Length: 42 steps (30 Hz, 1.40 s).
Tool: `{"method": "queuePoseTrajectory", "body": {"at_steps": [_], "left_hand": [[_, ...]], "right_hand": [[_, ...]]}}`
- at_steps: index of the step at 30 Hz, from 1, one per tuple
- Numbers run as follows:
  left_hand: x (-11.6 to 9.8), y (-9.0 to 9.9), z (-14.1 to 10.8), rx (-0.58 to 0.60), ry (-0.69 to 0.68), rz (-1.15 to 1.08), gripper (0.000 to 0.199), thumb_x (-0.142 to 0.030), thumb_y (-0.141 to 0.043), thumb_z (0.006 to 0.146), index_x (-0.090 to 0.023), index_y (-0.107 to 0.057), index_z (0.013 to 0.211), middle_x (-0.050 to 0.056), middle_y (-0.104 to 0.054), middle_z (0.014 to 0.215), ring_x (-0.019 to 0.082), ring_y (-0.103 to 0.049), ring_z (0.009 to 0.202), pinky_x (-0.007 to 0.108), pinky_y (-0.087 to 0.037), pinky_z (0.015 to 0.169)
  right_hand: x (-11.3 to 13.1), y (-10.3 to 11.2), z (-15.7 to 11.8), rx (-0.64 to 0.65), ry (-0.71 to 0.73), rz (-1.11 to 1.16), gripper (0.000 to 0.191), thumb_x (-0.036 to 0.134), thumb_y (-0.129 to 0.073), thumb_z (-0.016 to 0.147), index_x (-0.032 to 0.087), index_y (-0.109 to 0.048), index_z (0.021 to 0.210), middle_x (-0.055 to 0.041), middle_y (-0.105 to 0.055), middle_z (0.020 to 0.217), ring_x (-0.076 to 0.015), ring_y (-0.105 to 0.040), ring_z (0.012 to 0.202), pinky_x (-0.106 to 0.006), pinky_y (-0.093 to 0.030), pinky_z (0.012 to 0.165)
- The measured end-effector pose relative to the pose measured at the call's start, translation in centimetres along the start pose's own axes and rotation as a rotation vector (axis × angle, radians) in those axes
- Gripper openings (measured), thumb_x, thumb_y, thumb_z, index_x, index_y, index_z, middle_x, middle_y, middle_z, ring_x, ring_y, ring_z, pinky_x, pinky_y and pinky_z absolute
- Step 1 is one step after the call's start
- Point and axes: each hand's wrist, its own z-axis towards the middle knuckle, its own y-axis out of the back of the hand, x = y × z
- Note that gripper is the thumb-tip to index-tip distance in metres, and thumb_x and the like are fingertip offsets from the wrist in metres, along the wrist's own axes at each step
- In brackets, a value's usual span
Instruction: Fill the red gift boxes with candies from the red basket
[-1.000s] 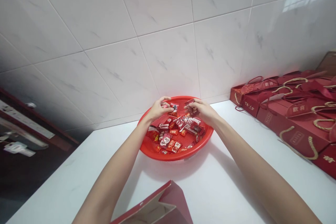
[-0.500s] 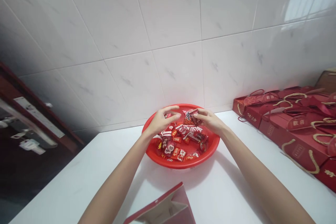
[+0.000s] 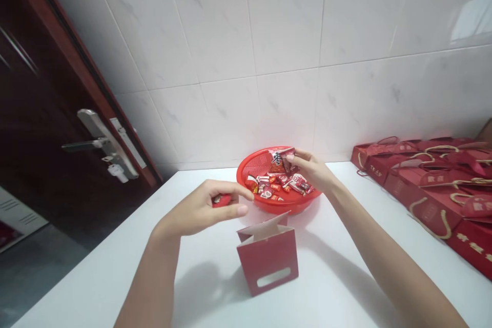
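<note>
My left hand (image 3: 205, 205) is left of the basket, above the table. Its thumb and forefinger are apart, while its curled fingers keep a red-wrapped candy (image 3: 222, 200) in the palm. Over the basket's right side, my right hand (image 3: 312, 166) pinches a dark red snack packet (image 3: 288, 160); a packet printed with a black character (image 3: 275, 159) is right beside it. Wrapped candies (image 3: 274, 184) in red, pink and white lie in the red plastic basket (image 3: 251, 164). In front of it stands a small red gift box (image 3: 269, 256), open at the top, with a cut-out slot.
Several red gift boxes (image 3: 418, 184) with rope handles stand in rows on the right. A tiled wall (image 3: 230, 102) closes off the back of the white table (image 3: 200, 282). On the left is a dark red door (image 3: 42, 87) with a metal handle (image 3: 102, 138) and hanging keys.
My left hand has come away from the basket, moving left and nearer with a red candy. My right hand stays at the basket with the packet. The view has shifted, showing more door and gift box.
</note>
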Motion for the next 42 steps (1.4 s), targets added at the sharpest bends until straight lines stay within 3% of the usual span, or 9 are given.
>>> {"method": "queuePoseTrajectory", "body": {"at_steps": [4, 7, 15, 23, 25, 28, 31, 37, 42], "left_hand": [[-1.2, -1.2, -1.9, 0.016, -0.015, 0.221, 0.021, -0.039, -0.071, 0.082, -0.028, -0.076, 0.1, -0.001, -0.064, 0.077, 0.014, -0.051, 0.063, 0.024, -0.039, 0.058], [-1.2, -1.7, -2.1, 0.036, -0.032, 0.287, 0.014, -0.034, -0.067, 0.085, -0.027, -0.076, 0.092, 0.001, -0.07, 0.087, 0.017, -0.059, 0.073, 0.025, -0.042, 0.064], [1.4, -3.0, 1.2, 0.007, -0.076, 0.159, 0.028, -0.036, -0.051, 0.091, -0.02, -0.07, 0.077, 0.002, -0.066, 0.073, 0.016, -0.051, 0.064, 0.026, -0.036, 0.059], [2.9, -4.3, 3.1, 0.018, -0.129, 0.05, 0.026, -0.034, -0.05, 0.09, -0.019, -0.069, 0.078, 0.0, -0.063, 0.073, 0.016, -0.051, 0.068, 0.026, -0.038, 0.064], [2.9, -4.3, 3.2, -0.042, -0.11, 0.035, 0.024, -0.034, -0.052, 0.089, -0.02, -0.072, 0.085, 0.001, -0.068, 0.081, 0.018, -0.056, 0.074, 0.027, -0.041, 0.068], [2.6, -4.0, 3.1, -0.254, -0.081, 0.039, 0.027, -0.042, -0.055, 0.088, -0.021, -0.072, 0.084, 0.003, -0.071, 0.087, 0.019, -0.059, 0.079, 0.029, -0.044, 0.074], [2.0, -3.8, 2.6, -0.39, -0.068, 0.029, 0.033, -0.049, -0.058, 0.087, -0.02, -0.067, 0.074, 0.0, -0.063, 0.07, 0.016, -0.052, 0.068, 0.027, -0.042, 0.067], [0.2, -5.5, 2.2, -0.217, -0.05, -0.091, 0.042, -0.052, -0.059, 0.088, -0.02, -0.053, 0.061, -0.003, -0.045, 0.061, 0.013, -0.038, 0.058, 0.026, -0.038, 0.057], [0.0, -7.1, 2.2, -0.285, -0.109, -0.238, 0.036, -0.044, -0.039, 0.088, -0.023, -0.032, 0.06, -0.001, -0.035, 0.06, 0.015, -0.035, 0.059, 0.029, -0.035, 0.054]], "right_hand": [[2.5, -3.0, -2.7, 0.155, 0.066, -0.267, 0.025, 0.041, -0.069, 0.088, 0.017, -0.073, 0.093, -0.0022, -0.067, 0.081, -0.0145, -0.06, 0.073, -0.027, -0.048, 0.068], [3.8, -4.0, -4.0, 0.18, 0.108, -0.37, 0.024, 0.04, -0.068, 0.09, 0.018, -0.073, 0.095, -0.0033, -0.067, 0.083, -0.0149, -0.059, 0.072, -0.027, -0.047, 0.065], [5.0, -3.1, -5.3, 0.193, 0.072, -0.198, 0.024, 0.043, -0.069, 0.09, 0.022, -0.073, 0.102, -0.0009, -0.065, 0.079, -0.0145, -0.06, 0.07, -0.027, -0.05, 0.065], [3.4, -2.8, -5.3, 0.437, -0.029, -0.294, 0.023, 0.04, -0.067, 0.092, 0.02, -0.074, 0.102, -0.0013, -0.065, 0.083, -0.0128, -0.057, 0.072, -0.024, -0.047, 0.066], [3.3, -2.9, -5.2, 0.447, -0.025, -0.34, 0.024, 0.041, -0.065, 0.093, 0.02, -0.074, 0.102, -0.0011, -0.064, 0.081, -0.0126, -0.056, 0.07, -0.024, -0.046, 0.063], [3.5, -2.7, -5.2, 0.444, 0.0, -0.41, 0.026, 0.041, -0.064, 0.094, 0.019, -0.074, 0.102, -0.0038, -0.068, 0.087, -0.0146, -0.058, 0.075, -0.025, -0.047, 0.066], [3.8, -2.7, -5.3, 0.436, 0.042, -0.505, 0.023, 0.038, -0.062, 0.094, 0.02, -0.074, 0.101, -0.0052, -0.07, 0.093, -0.0172, -0.061, 0.082, -0.027, -0.048, 0.07], [4.2, -3.0, -5.5, 0.42, 0.08, -0.631, 0.02, 0.034, -0.059, 0.095, 0.021, -0.074, 0.097, -0.0028, -0.068, 0.082, -0.0171, -0.057, 0.076, -0.028, -0.044, 0.067], [4.2, -3.0, -5.6, 0.411, 0.051, -0.582, 0.021, 0.035, -0.061, 0.094, 0.02, -0.075, 0.097, -0.0036, -0.071, 0.087, -0.0185, -0.061, 0.081, -0.029, -0.047, 0.07]]}}
